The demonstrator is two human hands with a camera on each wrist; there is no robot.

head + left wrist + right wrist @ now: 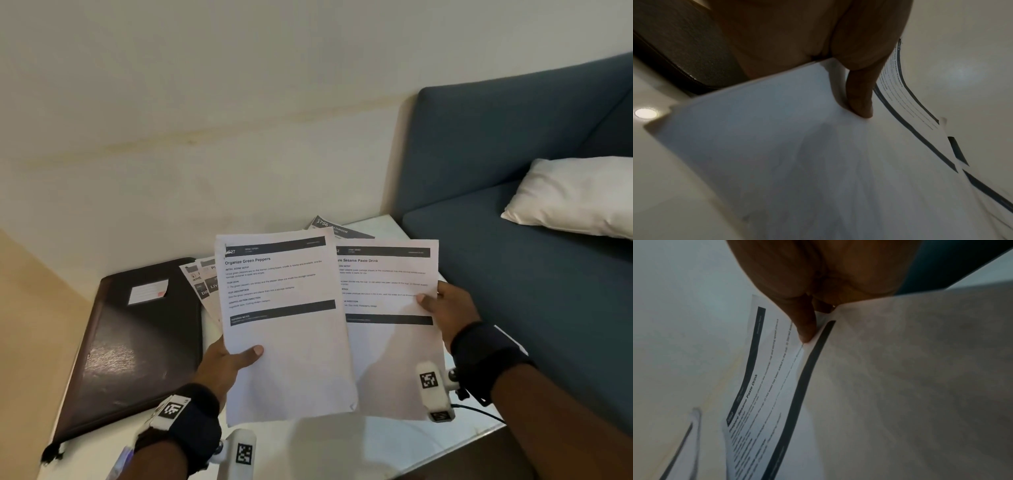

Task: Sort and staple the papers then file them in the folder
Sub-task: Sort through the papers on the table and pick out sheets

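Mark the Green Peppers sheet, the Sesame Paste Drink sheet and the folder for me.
Green Peppers sheet (284, 329), head view, blank lower half of the page.
Sesame Paste Drink sheet (387, 281), head view, printed text area.
folder (137, 342), head view, middle of the dark closed cover.

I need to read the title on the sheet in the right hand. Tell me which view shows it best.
Head view: the Sesame Paste Drink sheet faces the camera, though the Green Peppers sheet covers its left edge. Right wrist shows it steeply slanted but readable. Left wrist shows only dark bars, unreadable.
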